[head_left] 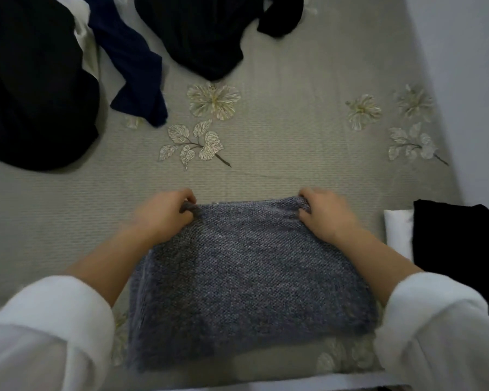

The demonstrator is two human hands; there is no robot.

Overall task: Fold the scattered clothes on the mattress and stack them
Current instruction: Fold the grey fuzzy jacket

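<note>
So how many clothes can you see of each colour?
Grey: 1, the grey knit
Navy: 1, the navy garment
Black: 3, the left black heap, the top black heap, the folded black piece
White: 2, the white cloth, the white piece
Total: 7

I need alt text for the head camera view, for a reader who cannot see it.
The left hand and the right hand each grip a far corner of a grey knitted garment lying on a floral mattress. Dark unfolded clothes lie scattered beyond it, and a neat black garment lies next to a white piece at the right.
</note>
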